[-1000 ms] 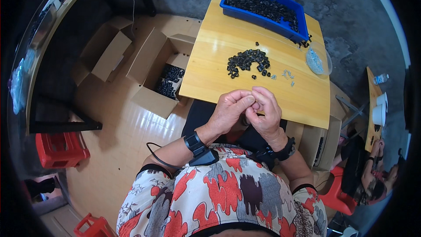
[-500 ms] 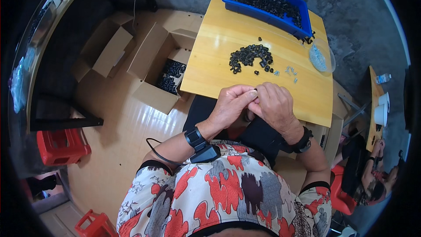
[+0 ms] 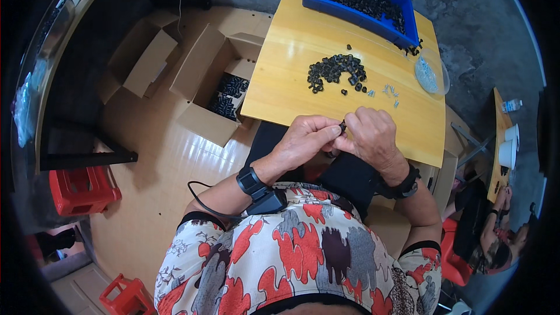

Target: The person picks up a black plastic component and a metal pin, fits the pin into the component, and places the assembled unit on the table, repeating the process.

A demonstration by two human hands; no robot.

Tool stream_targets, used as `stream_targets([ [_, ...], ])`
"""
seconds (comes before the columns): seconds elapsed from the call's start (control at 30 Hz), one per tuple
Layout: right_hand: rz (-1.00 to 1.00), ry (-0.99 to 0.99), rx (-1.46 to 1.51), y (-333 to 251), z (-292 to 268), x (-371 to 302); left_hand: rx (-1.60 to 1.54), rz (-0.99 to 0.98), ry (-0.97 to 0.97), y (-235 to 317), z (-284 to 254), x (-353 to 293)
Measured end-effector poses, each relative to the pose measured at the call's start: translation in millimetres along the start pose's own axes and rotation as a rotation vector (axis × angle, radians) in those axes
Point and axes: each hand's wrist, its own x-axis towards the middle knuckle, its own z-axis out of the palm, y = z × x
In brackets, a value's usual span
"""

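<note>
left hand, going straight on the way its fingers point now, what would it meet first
The left hand would probably meet the right hand first, just beyond the small black part it pinches; depth is hard to judge here.

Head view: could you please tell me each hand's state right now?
Left hand: closed, pinching a small black part.
Right hand: closed, fingers curled beside that part; whether it grips anything is hidden.

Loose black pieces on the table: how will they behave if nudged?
The black pieces may roll, since several look stubby and rounded. Each is probably light, being small compared with the left hand. Heaped loose on the tabletop, they could scatter.
</note>
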Motion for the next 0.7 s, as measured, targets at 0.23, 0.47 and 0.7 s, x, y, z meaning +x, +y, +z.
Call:
stream_targets([
  [0.23,-0.043,0.012,0.075,0,7,-9,0.042,-0.065,-0.068,-7,0,-5],
  [0.47,0.059,0.021,0.183,-8,12,-13,0.018,-0.007,-0.001,-7,6,-5],
  [0.7,0.162,-0.02,0.297,-10,10,-12,-0.106,0.002,0.039,-14,10,0],
])
